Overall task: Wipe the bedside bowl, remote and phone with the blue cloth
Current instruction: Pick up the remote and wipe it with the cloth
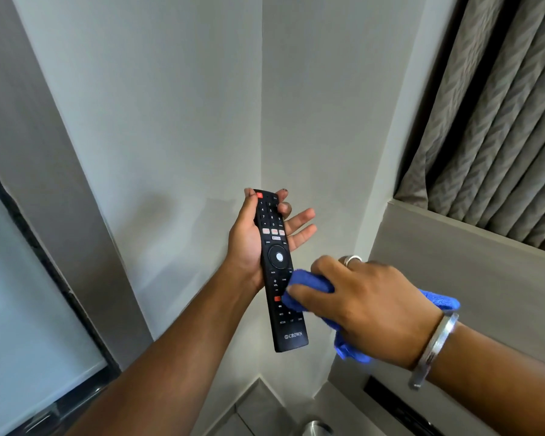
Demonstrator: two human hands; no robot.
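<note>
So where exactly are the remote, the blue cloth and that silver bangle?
remote [279,256]: head view, on the round pad at its middle.
blue cloth [309,283]: head view, on the bunched fold pressed against the remote.
silver bangle [434,349]: head view, on the band across the right wrist.

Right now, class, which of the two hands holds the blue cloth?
The right hand, with the ring and bangle, presses the blue cloth on the remote; the left hand only holds the remote.

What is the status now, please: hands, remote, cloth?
Left hand holds remote upright, buttons facing camera. Right hand presses cloth on its lower buttons. Nothing in the way.
</note>
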